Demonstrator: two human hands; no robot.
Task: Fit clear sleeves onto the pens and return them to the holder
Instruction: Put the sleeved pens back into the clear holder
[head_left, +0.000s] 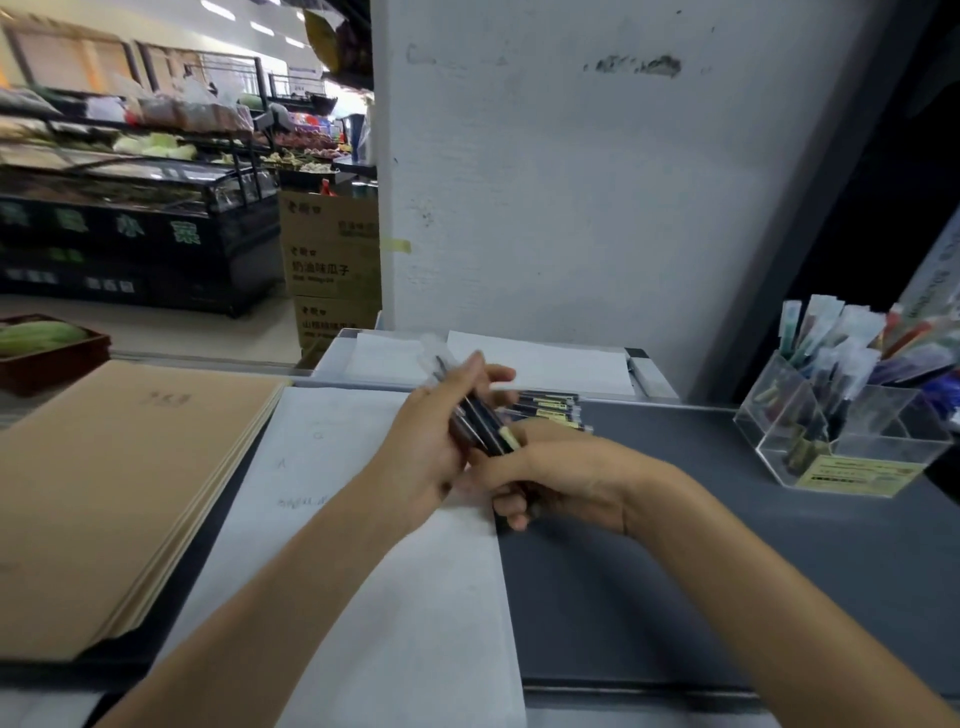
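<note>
My left hand (431, 441) grips a small bunch of dark pens (480, 423), their tips pointing up and away, with a clear sleeve (434, 351) blurred around the top ends. My right hand (550, 475) curls round the lower ends of the same bunch, just below a pale yellow label. Behind my hands several more dark pens (550, 410) lie flat on the grey counter. A clear acrylic holder (841, 441) stands at the right, filled with sleeved pens.
A stack of brown notebooks (114, 488) lies at the left. White paper sheets (374, 571) cover the counter under my arms. A white pillar (597, 182) rises behind. Shop shelves and cardboard boxes (332, 265) fill the far left.
</note>
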